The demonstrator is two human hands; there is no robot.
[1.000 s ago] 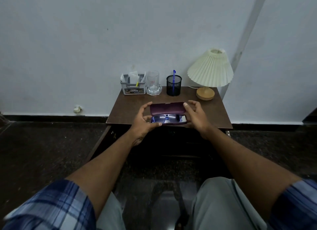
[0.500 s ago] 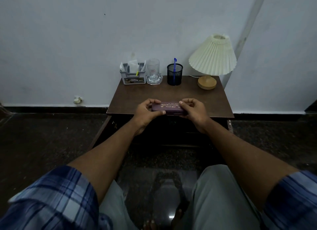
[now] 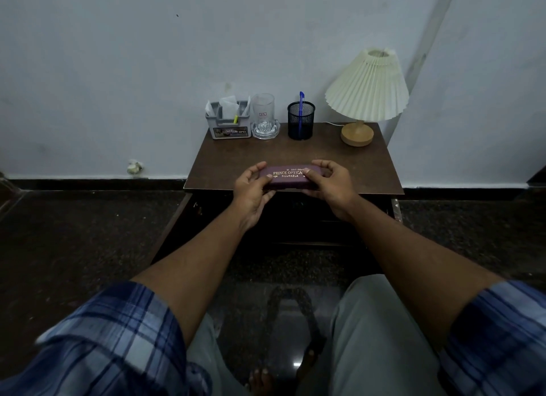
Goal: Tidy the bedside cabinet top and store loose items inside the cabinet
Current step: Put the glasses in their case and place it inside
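A maroon spectacle case [image 3: 288,177] with gold lettering is closed and sits just above the front edge of the brown cabinet top [image 3: 295,153]. My left hand [image 3: 252,188] grips its left end with thumb on the lid. My right hand [image 3: 329,182] grips the right end the same way. Below the top, the cabinet front [image 3: 295,218] is dark and its inside cannot be made out.
Along the back of the top stand a grey organiser with papers [image 3: 228,120], a glass on a coaster [image 3: 264,117], a black mesh pen cup with a blue pen [image 3: 300,120] and a pleated cream lamp [image 3: 366,94]. The cabinet stands against a white wall on a dark floor.
The case was open with something inside a second ago; its lid has been pressed shut. Both hands still hold it, slightly lower near the front edge.
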